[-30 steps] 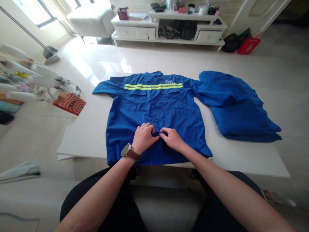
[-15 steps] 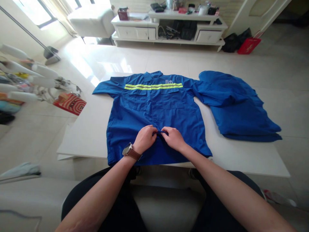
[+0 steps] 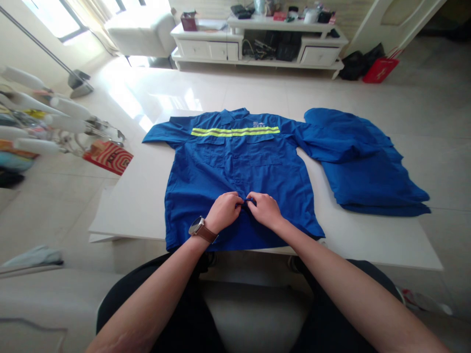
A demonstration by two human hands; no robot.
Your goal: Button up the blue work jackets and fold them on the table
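Note:
A blue work shirt [image 3: 198, 181] with a yellow and grey reflective band lies front up on the white table [image 3: 128, 206], its collar pointing away from me. My left hand [image 3: 225, 212], with a brown-strapped watch above it, pinches the shirt's front opening low down. Close beside it, my right hand [image 3: 265, 211] pinches the other side of the same opening, and the cloth is raised a little between the fingertips. Whether a button sits between the fingers is hidden. Buttons further up the placket show. One sleeve reaches over a folded blue garment [image 3: 371, 181] at the right.
Past the table stands a white cabinet [image 3: 206, 49] with small items on it. At the left are a red patterned box [image 3: 108, 157] and white lamp-like arms. A red bag [image 3: 380, 68] rests on the floor at the far right.
My fingertips have shifted slightly on the front edges, and the strip of cloth between them looks shorter and more bunched. The shirt otherwise lies as before.

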